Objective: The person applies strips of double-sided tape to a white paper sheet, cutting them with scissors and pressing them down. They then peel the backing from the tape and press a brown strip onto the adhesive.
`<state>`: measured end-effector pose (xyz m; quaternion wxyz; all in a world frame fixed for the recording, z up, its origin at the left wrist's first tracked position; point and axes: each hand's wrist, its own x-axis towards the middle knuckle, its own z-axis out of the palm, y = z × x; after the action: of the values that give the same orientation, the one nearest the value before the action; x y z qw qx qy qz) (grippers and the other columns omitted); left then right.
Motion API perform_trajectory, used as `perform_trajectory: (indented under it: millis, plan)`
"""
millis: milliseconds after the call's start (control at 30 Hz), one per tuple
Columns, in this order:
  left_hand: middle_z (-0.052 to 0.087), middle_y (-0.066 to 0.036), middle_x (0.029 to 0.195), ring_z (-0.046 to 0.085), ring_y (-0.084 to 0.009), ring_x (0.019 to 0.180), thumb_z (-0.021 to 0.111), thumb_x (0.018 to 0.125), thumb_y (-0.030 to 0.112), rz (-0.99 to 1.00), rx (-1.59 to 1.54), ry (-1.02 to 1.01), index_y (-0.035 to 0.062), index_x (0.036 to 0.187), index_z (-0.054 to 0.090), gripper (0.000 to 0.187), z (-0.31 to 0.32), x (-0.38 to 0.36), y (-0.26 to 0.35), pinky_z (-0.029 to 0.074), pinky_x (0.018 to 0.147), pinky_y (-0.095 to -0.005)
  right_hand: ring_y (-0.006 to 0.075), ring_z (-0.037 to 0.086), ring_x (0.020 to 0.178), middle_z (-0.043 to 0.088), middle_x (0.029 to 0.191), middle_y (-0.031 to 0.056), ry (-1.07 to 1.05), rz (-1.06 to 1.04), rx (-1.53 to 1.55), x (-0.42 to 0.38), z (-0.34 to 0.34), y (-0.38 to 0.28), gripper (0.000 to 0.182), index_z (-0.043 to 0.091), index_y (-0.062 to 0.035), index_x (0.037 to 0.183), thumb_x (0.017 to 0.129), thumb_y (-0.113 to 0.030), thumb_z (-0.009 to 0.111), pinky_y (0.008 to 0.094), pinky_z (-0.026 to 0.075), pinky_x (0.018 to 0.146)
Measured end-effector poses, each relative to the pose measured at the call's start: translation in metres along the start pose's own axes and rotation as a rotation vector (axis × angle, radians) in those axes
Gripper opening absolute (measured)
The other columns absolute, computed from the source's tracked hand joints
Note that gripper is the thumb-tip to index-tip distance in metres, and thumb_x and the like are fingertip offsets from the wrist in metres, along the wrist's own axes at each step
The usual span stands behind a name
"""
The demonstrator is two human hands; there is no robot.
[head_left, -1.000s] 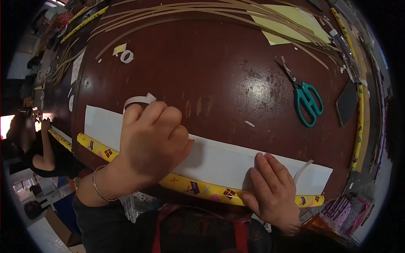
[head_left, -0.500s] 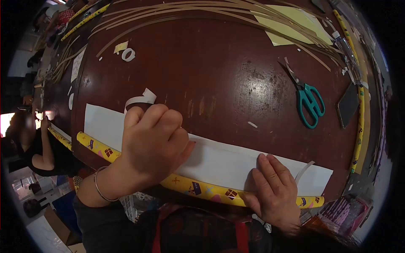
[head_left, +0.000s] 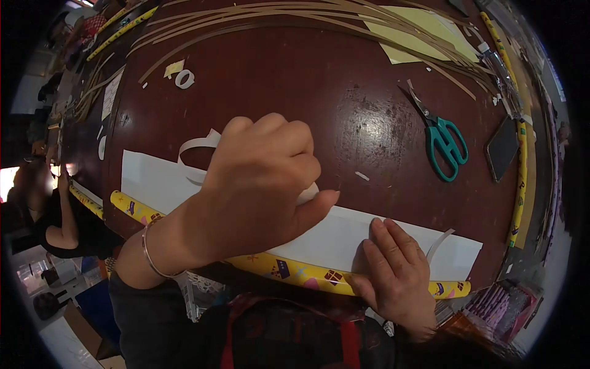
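Note:
A strip of yellow patterned paper, white side up (head_left: 153, 175), lies along the near table edge, its printed yellow border (head_left: 295, 272) curled up towards me. My left hand (head_left: 264, 175) is closed in a fist above its middle. A bit of white shows between thumb and fingers. A curled narrow white strip (head_left: 195, 144) loops out on the fist's left side; its inner end is hidden by the hand. My right hand (head_left: 399, 270) lies flat on the paper's right part, fingers stretched, thumb on the yellow border. Close by it, a thin pale strip (head_left: 440, 243) sticks up from the paper.
Teal-handled scissors (head_left: 445, 147) lie open at the right, with a dark phone-like slab (head_left: 503, 149) beyond. Long brown strips (head_left: 246, 27) cross the back over a yellow sheet (head_left: 409, 37). A white ring (head_left: 184, 79) sits back left. Another person (head_left: 52, 209) sits at far left.
My left fist has moved right and away from me along the paper, and white now shows by its thumb. My right hand stays pressed on the paper. The view has shifted slightly.

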<state>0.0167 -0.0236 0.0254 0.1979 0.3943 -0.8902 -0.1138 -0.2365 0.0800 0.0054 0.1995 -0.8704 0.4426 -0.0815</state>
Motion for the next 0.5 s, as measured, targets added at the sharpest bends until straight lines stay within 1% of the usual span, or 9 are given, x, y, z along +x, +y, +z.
perform_trajectory:
  millis: [100,167,200,267,300,367,500]
  plan:
    - [0.055,-0.005,0.077,0.051,-0.0209,0.07,0.077,0.075,0.025,0.007,-0.039,-0.016,0.0076,0.061,0.058,0.029,0.007,0.01,-0.001,0.035,0.066,-0.0363,0.0441,0.056,0.12,0.055,0.132,0.0286,0.027,-0.01,-0.002,0.0,0.002,0.0,0.05,0.064,0.007,0.11,0.081,-0.033,0.075,0.0509,0.049,0.092]
    - [0.057,-0.004,0.078,0.053,-0.021,0.073,0.076,0.076,0.026,-0.008,-0.051,-0.084,0.006,0.064,0.063,0.027,0.014,0.017,-0.004,0.036,0.067,-0.0369,0.0443,0.056,0.119,0.055,0.132,0.0285,0.033,-0.003,0.001,-0.001,0.003,0.0,0.049,0.064,0.0068,0.11,0.081,-0.032,0.075,0.051,0.049,0.092]
    - [0.057,-0.004,0.078,0.053,-0.021,0.073,0.076,0.076,0.026,-0.008,-0.05,-0.083,0.006,0.064,0.063,0.027,0.017,0.022,-0.006,0.036,0.067,-0.0369,0.0443,0.056,0.119,0.055,0.132,0.0285,0.034,-0.004,0.0,0.0,0.003,0.0,0.049,0.064,0.0068,0.11,0.081,-0.032,0.075,0.051,0.049,0.092]
    - [0.059,-0.005,0.079,0.055,-0.0218,0.076,0.075,0.077,0.027,-0.018,-0.026,-0.157,0.0049,0.068,0.068,0.025,0.022,0.03,-0.007,0.038,0.069,-0.0373,0.0446,0.056,0.119,0.056,0.132,0.0285,0.029,-0.003,-0.006,0.0,0.002,-0.001,0.049,0.064,0.0068,0.11,0.081,-0.031,0.075,0.0512,0.049,0.093]
    - [0.059,-0.005,0.079,0.055,-0.0218,0.076,0.075,0.077,0.027,-0.017,-0.025,-0.154,0.0049,0.068,0.068,0.025,0.024,0.033,-0.006,0.038,0.069,-0.0373,0.0446,0.056,0.119,0.056,0.132,0.0285,0.03,-0.004,-0.008,0.0,0.002,-0.001,0.049,0.064,0.0068,0.11,0.081,-0.031,0.075,0.0512,0.049,0.093]
    - [0.06,-0.006,0.079,0.056,-0.0226,0.078,0.073,0.079,0.029,-0.028,0.005,-0.216,0.0049,0.071,0.072,0.025,0.029,0.038,-0.003,0.038,0.07,-0.0379,0.0448,0.056,0.119,0.056,0.131,0.0286,0.036,0.0,0.005,-0.001,0.002,-0.001,0.049,0.063,0.0068,0.11,0.08,-0.03,0.075,0.0512,0.048,0.094]
    - [0.06,-0.006,0.078,0.056,-0.023,0.078,0.073,0.079,0.031,-0.032,0.017,-0.208,0.0051,0.072,0.072,0.026,0.036,0.041,-0.001,0.039,0.07,-0.0382,0.0451,0.056,0.119,0.056,0.131,0.0289,0.038,0.004,0.009,0.0,0.003,-0.002,0.049,0.063,0.0071,0.111,0.08,-0.029,0.075,0.0513,0.048,0.094]
